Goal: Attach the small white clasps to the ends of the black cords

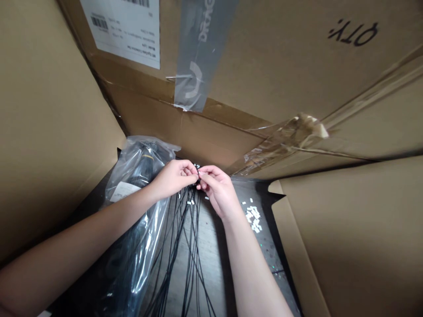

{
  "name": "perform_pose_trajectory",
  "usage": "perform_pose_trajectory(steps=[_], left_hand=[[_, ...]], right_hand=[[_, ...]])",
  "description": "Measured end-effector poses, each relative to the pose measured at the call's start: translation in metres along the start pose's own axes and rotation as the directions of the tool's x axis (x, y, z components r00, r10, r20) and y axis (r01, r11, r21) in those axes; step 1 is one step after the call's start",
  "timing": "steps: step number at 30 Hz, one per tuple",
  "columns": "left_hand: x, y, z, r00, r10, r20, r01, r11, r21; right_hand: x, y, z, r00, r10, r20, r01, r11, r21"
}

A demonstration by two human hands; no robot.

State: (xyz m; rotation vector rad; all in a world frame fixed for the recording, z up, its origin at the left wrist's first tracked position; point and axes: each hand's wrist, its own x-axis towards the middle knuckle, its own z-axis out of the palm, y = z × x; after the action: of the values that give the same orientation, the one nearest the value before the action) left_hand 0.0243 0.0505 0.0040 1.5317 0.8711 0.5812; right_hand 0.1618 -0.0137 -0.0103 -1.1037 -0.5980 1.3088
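Observation:
My left hand point(176, 178) and my right hand point(216, 187) meet at the centre, thumbs and fingers pinched together tip to tip. A dark wire end shows between the fingertips, apparently in my left hand's pinch. What my right fingers grip is too small and covered to make out. Below the hands, a spread of thin black wires point(190, 246) runs toward me over the grey surface. Small white pieces point(191, 202) like connectors lie among the wires' far ends. Beneath my left forearm is a clear plastic bag point(155, 237) holding a thick bundle of black wires.
A loose pile of small white pieces point(254, 216) lies to the right of my right wrist. A large cardboard box point(280, 66) with tape and a label stands just beyond my hands. Cardboard panels point(357, 233) rise on the right, and another cardboard wall point(49, 110) on the left.

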Motion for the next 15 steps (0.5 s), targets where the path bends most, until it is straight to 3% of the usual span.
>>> perform_pose_trajectory(steps=[15], left_hand=[[0.0006, -0.0009, 0.0002, 1.0, 0.001, 0.004, -0.001, 1.0, -0.01]], right_hand=[[0.0001, 0.0003, 0.0002, 1.0, 0.002, -0.002, -0.002, 1.0, 0.007]])
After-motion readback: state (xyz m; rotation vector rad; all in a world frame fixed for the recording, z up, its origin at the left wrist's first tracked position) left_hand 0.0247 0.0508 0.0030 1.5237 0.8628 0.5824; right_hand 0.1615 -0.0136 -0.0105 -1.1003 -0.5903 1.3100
